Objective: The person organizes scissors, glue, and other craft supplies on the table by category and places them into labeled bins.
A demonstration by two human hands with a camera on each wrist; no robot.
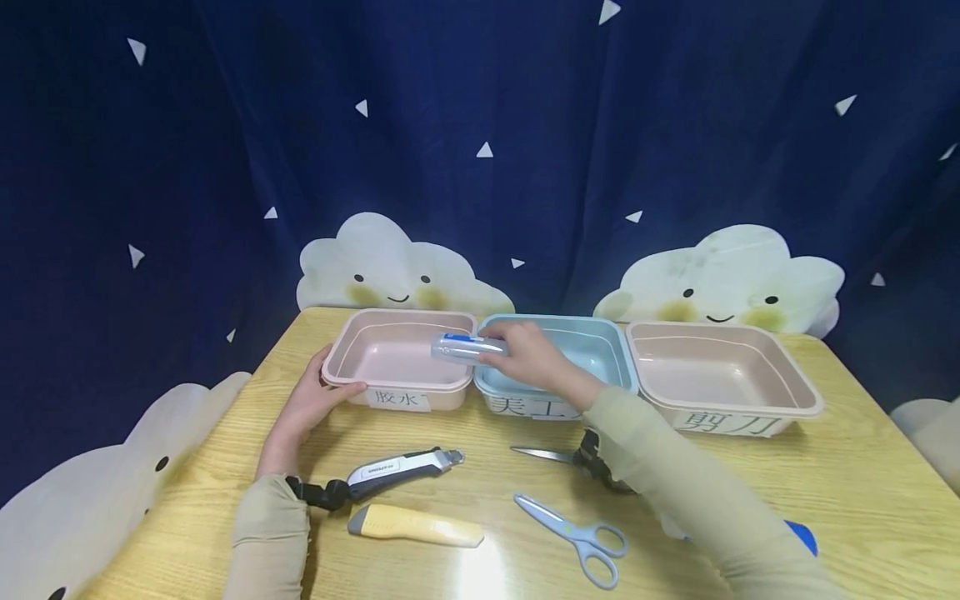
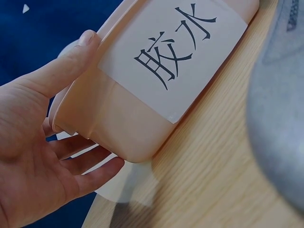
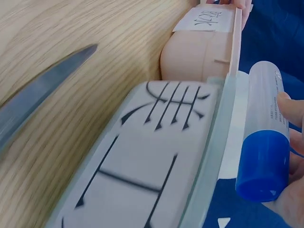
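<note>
My right hand (image 1: 534, 358) grips a clear glue bottle with a blue cap (image 3: 264, 164) by its side. In the head view the glue bottle (image 1: 467, 348) lies nearly level above where the left pink bin (image 1: 401, 388) meets the blue bin (image 1: 555, 318). My left hand (image 1: 313, 398) holds the left pink bin at its left front corner. In the left wrist view the thumb (image 2: 85, 39) rests at the rim and the other fingers spread along the end wall. That bin's paper label (image 2: 190, 52) reads 胶水.
Another pink bin (image 1: 723, 415), labelled 剪刀, stands at the right. In front lie a black-and-white utility knife (image 1: 397, 472), a yellow cutter (image 1: 416, 526), light-blue scissors (image 1: 573, 532) and dark-handled scissors (image 1: 543, 454). The right sleeve partly covers a blue-ended object (image 1: 804, 537).
</note>
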